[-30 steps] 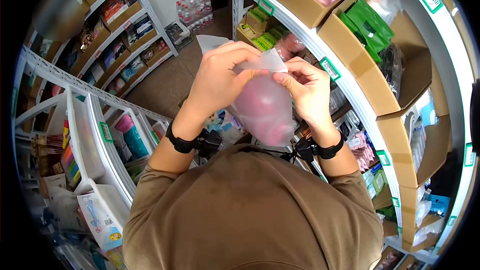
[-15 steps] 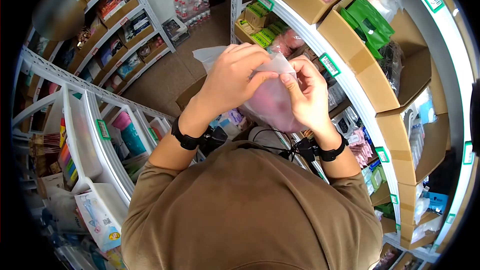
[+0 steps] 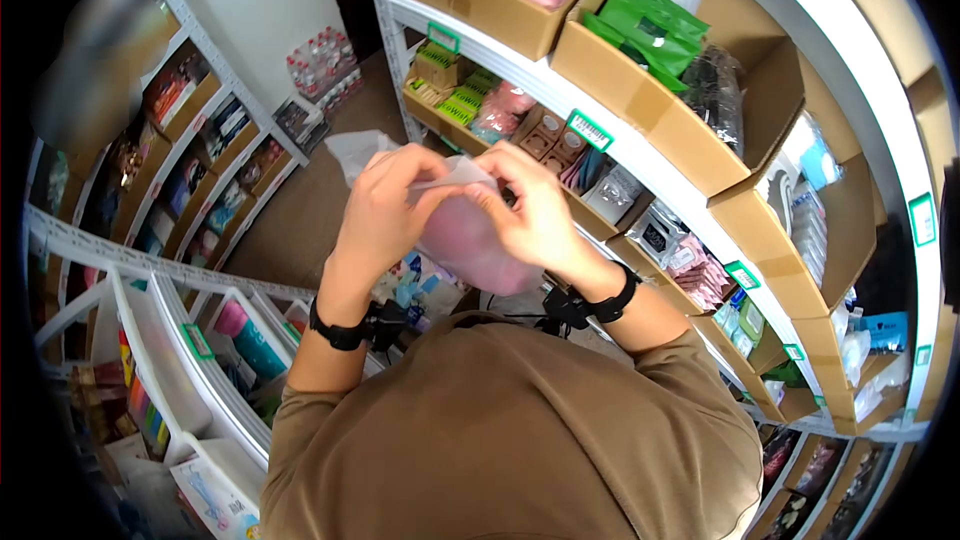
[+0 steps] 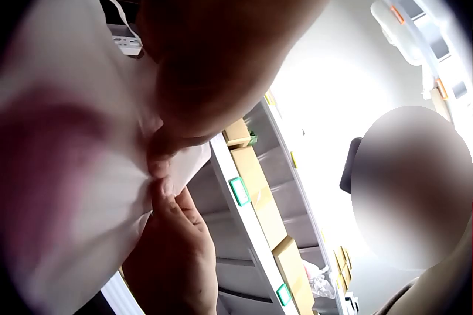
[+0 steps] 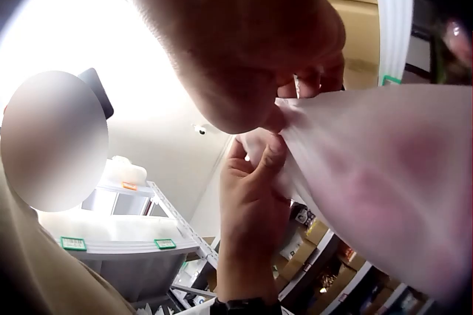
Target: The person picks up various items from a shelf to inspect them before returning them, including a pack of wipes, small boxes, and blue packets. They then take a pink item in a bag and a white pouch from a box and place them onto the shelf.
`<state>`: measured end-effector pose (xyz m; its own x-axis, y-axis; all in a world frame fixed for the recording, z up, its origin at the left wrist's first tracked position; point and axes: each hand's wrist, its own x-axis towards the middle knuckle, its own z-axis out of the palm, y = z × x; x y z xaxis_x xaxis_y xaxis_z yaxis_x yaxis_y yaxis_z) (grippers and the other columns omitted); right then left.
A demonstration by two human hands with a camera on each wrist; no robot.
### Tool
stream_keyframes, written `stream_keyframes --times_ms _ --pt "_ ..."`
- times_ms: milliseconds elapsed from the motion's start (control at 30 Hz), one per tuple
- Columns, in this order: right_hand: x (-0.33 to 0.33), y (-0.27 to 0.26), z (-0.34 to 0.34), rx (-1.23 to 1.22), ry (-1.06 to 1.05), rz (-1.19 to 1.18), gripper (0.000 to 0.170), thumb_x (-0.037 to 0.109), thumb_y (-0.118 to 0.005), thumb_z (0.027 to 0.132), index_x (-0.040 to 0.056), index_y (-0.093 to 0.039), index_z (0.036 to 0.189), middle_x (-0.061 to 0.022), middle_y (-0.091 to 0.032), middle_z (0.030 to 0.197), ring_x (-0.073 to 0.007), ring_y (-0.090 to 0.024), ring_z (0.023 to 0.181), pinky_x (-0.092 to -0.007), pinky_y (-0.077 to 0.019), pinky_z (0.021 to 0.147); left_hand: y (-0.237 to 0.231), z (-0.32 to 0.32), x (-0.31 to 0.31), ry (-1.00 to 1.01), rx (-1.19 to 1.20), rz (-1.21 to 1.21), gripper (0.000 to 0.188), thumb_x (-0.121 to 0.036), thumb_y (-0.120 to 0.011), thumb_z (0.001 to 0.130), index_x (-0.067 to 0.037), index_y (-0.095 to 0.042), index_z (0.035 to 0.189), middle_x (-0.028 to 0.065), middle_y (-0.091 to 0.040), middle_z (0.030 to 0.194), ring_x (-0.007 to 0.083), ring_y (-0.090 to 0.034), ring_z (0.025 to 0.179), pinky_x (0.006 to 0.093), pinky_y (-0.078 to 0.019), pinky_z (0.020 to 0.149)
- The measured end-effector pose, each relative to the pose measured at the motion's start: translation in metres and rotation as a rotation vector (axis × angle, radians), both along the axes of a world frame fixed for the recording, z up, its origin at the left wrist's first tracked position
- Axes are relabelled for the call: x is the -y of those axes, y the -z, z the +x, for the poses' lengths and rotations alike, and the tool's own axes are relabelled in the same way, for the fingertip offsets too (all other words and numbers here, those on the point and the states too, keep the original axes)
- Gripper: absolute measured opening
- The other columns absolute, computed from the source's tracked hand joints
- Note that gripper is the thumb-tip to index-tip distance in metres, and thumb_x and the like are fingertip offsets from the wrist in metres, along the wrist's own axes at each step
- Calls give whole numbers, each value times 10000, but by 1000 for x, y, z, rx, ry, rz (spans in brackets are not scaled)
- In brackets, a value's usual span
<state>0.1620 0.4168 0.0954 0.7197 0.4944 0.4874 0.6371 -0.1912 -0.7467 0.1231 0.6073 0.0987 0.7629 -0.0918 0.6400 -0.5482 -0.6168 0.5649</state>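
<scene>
Turned slightly, the shelves with the open cardboard boxes (image 3: 650, 125) have slid leftward in my view since the earlier frame. My left hand (image 3: 379, 210) and right hand (image 3: 533, 215) still pinch the top of the frosted bag (image 3: 470, 240) close together; it hangs in front of my chest, something pink inside.

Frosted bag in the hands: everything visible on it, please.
The bag is translucent, whitish, soft and plastic-looking, bulging with pink contents too blurred to identify. It hangs, creased, its upper edge pinched by the fingers of the left hand and right hand. Whether it is sealed, I can't tell.
</scene>
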Motion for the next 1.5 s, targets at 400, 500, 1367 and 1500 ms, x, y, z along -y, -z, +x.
stream_keyframes --times_ms 400,500,1367,1500 --pt "3 11 -2 -31 -21 -58 173 112 -743 816 -2 -644 901 -129 -610 847 -319 -608 791 -396 -474 683 13 1 -7 49 -165 9 297 -38 -786 704 -29 -547 880 109 -666 869 318 -627 832 396 -489 767" --pt "4 12 -1 2 -8 -77 170 106 -741 820 -8 -638 892 -133 -598 833 -321 -596 766 -403 -459 664 4 -2 -7 15 -263 17 340 -71 -809 694 -50 -583 946 97 -674 905 308 -626 863 397 -493 766" --pt "50 -7 -13 -69 104 -10 86 -11 -745 751 4 -685 810 -77 -641 772 -173 -608 703 -281 -458 636 76 32 -67 -39 286 -273 856 -438 -911 549 -44 -530 1207 168 -572 1304 308 -552 1189 453 -402 1037" --pt "74 3 -25 -176 130 72 133 14 -796 752 -5 -674 799 -63 -640 772 -138 -573 693 -262 -436 632 150 32 -65 343 -276 -852 750 -206 -900 682 9 -503 1282 122 -582 1284 211 -566 1167 351 -453 997"
